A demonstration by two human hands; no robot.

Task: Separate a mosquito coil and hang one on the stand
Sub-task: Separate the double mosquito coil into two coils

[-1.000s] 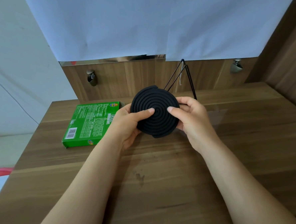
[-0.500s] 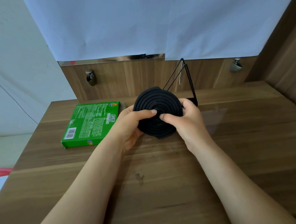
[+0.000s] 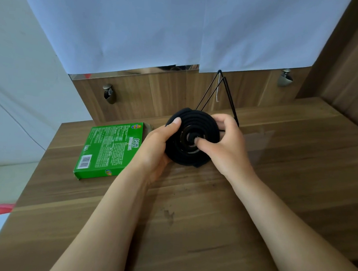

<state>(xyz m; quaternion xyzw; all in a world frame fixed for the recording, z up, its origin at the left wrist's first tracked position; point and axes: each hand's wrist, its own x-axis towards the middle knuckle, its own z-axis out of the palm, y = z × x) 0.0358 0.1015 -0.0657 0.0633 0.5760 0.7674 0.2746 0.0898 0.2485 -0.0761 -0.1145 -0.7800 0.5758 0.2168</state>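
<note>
I hold a black double mosquito coil (image 3: 204,124) upright over the wooden table, face toward me. My left hand (image 3: 158,142) grips its left rim, thumb on the outer rings. My right hand (image 3: 223,146) grips the right side, with the thumb pressing at the centre. A pale gap shows between the inner rings where they have parted. The black wire stand (image 3: 220,91) rises as a triangle just behind the coil, with a small white hook hanging from its top; its base is hidden by my hands.
A green mosquito coil box (image 3: 110,150) lies flat to the left of my hands. The wooden table (image 3: 189,219) ends at a wooden back panel (image 3: 155,96) with metal knobs, and a wooden side wall (image 3: 345,72) stands at the right.
My right thumb has pushed into the coil's centre and the inner rings have started to part. My left thumb has slid from the centre up to the outer rim.
</note>
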